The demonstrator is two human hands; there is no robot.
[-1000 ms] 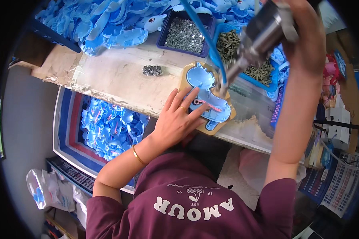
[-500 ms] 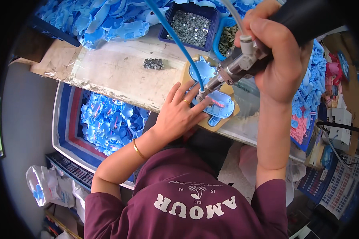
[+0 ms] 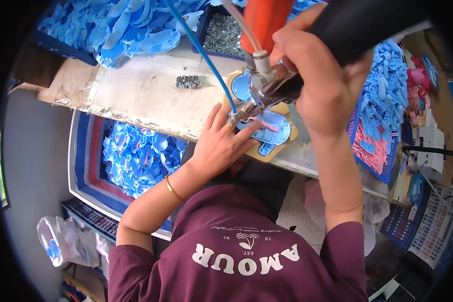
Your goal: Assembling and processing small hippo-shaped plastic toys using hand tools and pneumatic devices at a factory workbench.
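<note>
Blue plastic part (image 3: pixel 273 128) sits in its tan jig (image 3: pixel 282 147) just past the left hand's (image 3: pixel 221 148) spread, flat-pressing fingertips, half hidden under the pneumatic screwdriver (image 3: pixel 267 88) that the right hand (image 3: pixel 322 83) grips in a tight fist. Tool tip is lost behind the nozzle. Beyond the knuckles, a dark tray of screws (image 3: pixel 221 32) is cut off at the top edge.
</note>
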